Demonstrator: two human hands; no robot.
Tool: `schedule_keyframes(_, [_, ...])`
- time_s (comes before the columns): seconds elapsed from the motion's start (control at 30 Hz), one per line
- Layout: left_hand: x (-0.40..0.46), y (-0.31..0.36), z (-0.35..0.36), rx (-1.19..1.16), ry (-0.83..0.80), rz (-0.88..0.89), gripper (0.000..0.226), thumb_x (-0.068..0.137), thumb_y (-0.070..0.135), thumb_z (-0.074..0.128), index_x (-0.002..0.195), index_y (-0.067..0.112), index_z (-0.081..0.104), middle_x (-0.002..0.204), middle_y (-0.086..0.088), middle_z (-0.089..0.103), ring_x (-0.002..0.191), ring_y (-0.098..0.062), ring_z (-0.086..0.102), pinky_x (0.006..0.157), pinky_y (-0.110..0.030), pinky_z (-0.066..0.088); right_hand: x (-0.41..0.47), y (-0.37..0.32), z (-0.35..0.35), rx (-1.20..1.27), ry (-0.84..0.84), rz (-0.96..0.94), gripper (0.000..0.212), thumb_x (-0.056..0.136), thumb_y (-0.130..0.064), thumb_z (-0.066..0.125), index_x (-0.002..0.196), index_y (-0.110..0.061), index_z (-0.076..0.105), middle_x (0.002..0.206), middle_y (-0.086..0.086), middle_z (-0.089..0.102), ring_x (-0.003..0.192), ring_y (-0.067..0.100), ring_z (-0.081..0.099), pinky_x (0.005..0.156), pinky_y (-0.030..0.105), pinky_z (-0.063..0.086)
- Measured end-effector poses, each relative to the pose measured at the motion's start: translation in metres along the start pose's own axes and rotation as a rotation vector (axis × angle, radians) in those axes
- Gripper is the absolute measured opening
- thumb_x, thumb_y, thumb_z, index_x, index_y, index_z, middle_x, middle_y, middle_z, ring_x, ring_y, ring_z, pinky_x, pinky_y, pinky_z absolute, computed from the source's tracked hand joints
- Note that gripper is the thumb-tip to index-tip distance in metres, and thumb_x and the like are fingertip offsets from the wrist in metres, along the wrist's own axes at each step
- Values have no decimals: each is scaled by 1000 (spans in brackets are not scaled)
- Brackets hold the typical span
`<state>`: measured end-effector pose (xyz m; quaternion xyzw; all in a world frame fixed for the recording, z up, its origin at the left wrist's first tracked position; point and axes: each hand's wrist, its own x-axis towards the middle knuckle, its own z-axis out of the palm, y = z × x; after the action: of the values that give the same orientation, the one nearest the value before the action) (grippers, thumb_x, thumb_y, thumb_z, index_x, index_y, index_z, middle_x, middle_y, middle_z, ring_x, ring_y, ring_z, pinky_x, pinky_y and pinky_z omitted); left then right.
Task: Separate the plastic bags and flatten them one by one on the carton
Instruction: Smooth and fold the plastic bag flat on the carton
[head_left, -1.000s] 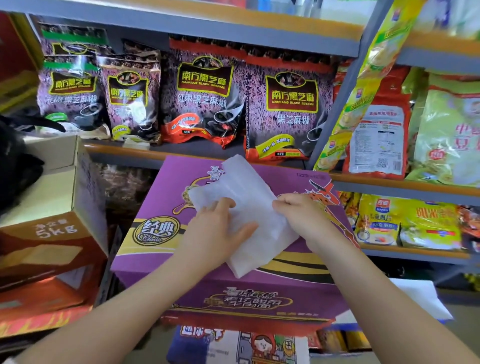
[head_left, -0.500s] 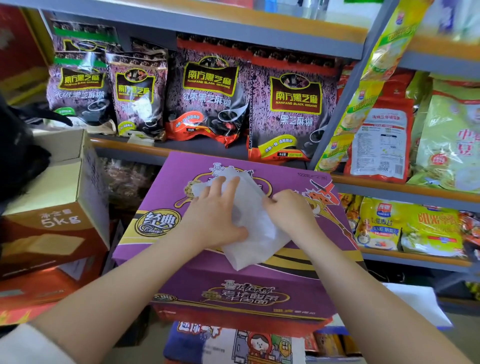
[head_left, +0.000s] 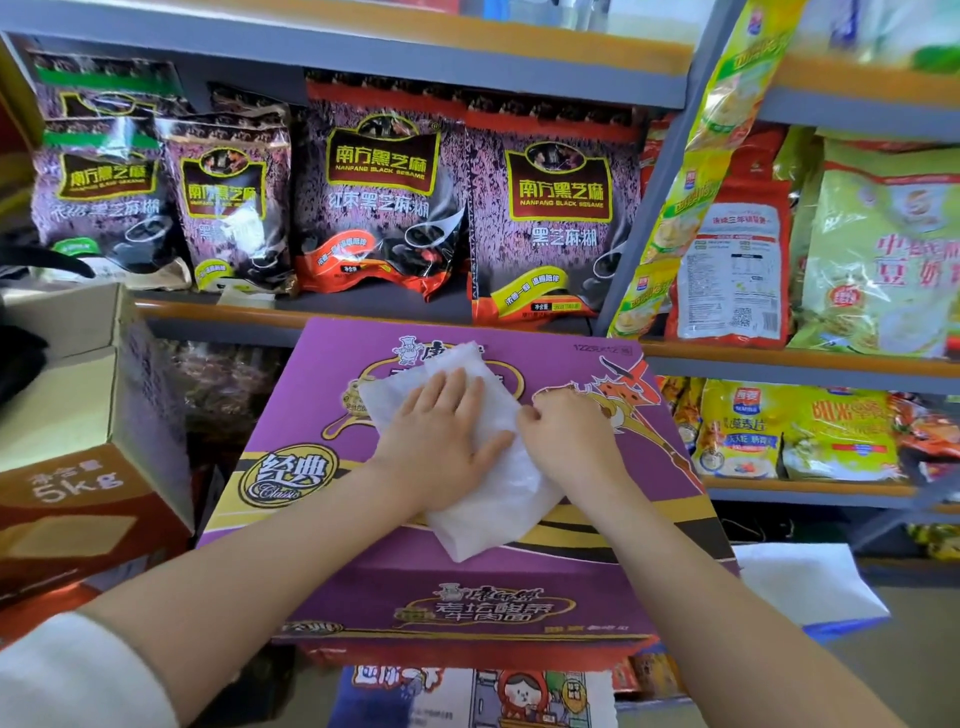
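The plastic bags (head_left: 483, 467) lie as a thin white stack on top of the purple carton (head_left: 322, 395), set at a slant across its printed lid, with the near corner reaching toward the carton's front edge. The left hand (head_left: 441, 441) lies flat on the stack, fingers straight and spread, palm pressing it down. The right hand (head_left: 566, 441), just right of the stack, has its fingers curled and pinches the stack's right edge between thumb and fingertips — whether it holds one layer or several is too fine to tell.

This looks like the flattening step, with the separating about to follow: one palm pins the pile while the other works at an edge. The next move likely calls for peeling a single film away without dragging the rest, so the pinning palm should hold firm, and the pull should be slow — thin plastic clings and creases easily.

Around the carton, a brown box marked 5kg (head_left: 78, 467) sits to the left, and shelves (head_left: 363, 312) of packaged food (head_left: 550, 208) stand on the far side and to the right.
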<state>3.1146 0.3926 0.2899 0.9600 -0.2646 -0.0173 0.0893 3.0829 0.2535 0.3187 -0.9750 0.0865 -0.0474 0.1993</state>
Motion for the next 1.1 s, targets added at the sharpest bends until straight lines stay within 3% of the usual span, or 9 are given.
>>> schedule_keyframes(0.17, [-4,-8,-7,50,-73,81,130,40,90,-20,147,21,3,155,-13,-4,141,-26,-17,113,-38,-9,-5,14,2,46,-19,24,42,94,-27,41,55,-19,30,56,-2,33,57,19,35,47,29,20])
schedule_keyframes(0.33, [-4,-6,-6,56,-105,85,130,44,97,0,147,19,1,155,-15,-9,141,-27,-18,114,-41,-5,-11,19,0,76,7,4,44,94,-29,42,53,-17,31,54,0,36,61,24,40,52,31,23])
schedule_keyframes(0.57, [2,-4,-11,73,-193,23,128,49,90,26,144,15,-16,150,-17,-24,138,-35,-22,115,-45,-8,-29,20,2,-234,112,63,43,94,-36,37,55,-18,37,54,-4,39,69,25,45,87,36,36])
schedule_keyframes(0.67, [2,-4,-12,91,-192,34,125,58,87,36,144,14,-17,151,-16,-24,138,-36,-22,113,-46,-8,-35,16,5,-378,206,152,29,89,-34,49,73,-13,59,69,5,60,86,31,57,92,42,37])
schedule_keyframes(0.77, [1,-4,-12,94,-191,22,127,57,88,38,145,13,-15,151,-16,-24,138,-36,-21,113,-46,-7,-30,18,12,-396,321,-143,35,66,-18,74,98,-8,66,104,14,66,104,37,58,95,50,43])
schedule_keyframes(0.83, [-2,-3,-14,76,-141,14,133,51,93,30,146,8,-10,152,-16,-19,139,-35,-18,113,-46,-7,-20,18,14,-224,65,-472,53,73,-15,64,124,-6,56,138,15,49,130,33,43,107,40,33])
schedule_keyframes(0.9, [-9,-2,-16,127,2,83,139,47,98,11,144,-2,8,154,-21,-1,141,-39,-1,114,-47,0,-17,17,14,-108,-207,-519,57,88,-24,35,142,-7,34,153,10,26,143,23,23,114,28,16])
schedule_keyframes(0.97, [-20,-3,-17,180,83,170,136,53,94,-4,137,-8,29,148,-25,23,137,-40,23,111,-50,14,-14,24,16,-152,-248,-474,65,88,-35,17,148,-11,18,158,3,11,146,15,10,116,24,5])
schedule_keyframes(1.1, [-50,-8,-10,157,-86,94,142,35,92,-19,145,4,-5,155,-11,-10,143,-21,-6,114,-33,-5,-19,31,15,-328,-273,-380,64,92,-48,8,150,-22,-2,158,-9,-7,145,7,-6,117,33,-4])
